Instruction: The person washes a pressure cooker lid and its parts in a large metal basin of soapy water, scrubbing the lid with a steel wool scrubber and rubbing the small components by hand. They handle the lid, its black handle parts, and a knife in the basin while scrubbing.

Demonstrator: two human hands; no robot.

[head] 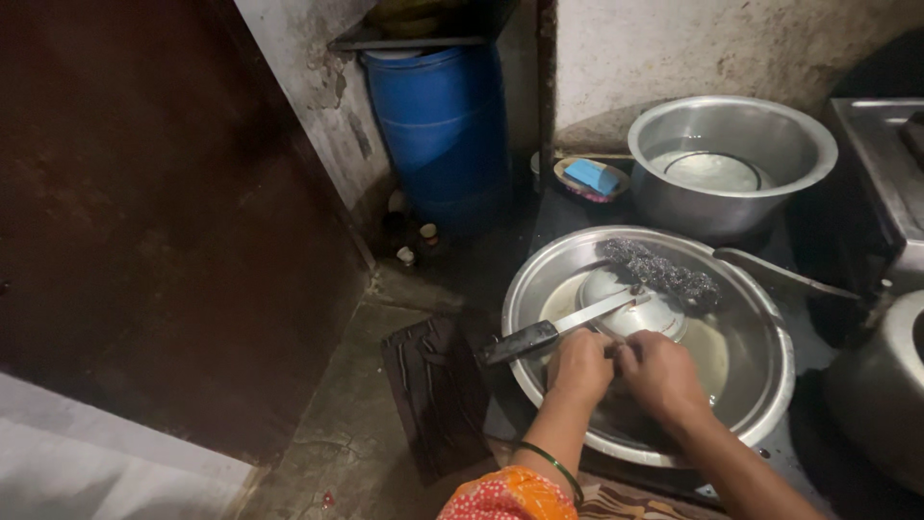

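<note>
A wide steel basin (770,327) sits on the floor in front of me, with an upturned steel bowl (616,294) and a dark steel-wool scrubber (661,271) inside it. A knife (549,332) with a black handle lies across the basin's left rim, its blade resting on the upturned bowl. My left hand (580,367) and my right hand (660,374) are closed side by side over the basin, fingertips meeting around something small that I cannot make out. A green bangle (556,466) circles my left wrist.
A deep steel pot (728,154) stands behind the basin, beside a small dish with blue soap (591,177). A blue plastic barrel (443,130) stands in the corner. A dark mat (433,390) lies left of the basin. A ladle handle (780,274) and a steel vessel (881,385) are on the right.
</note>
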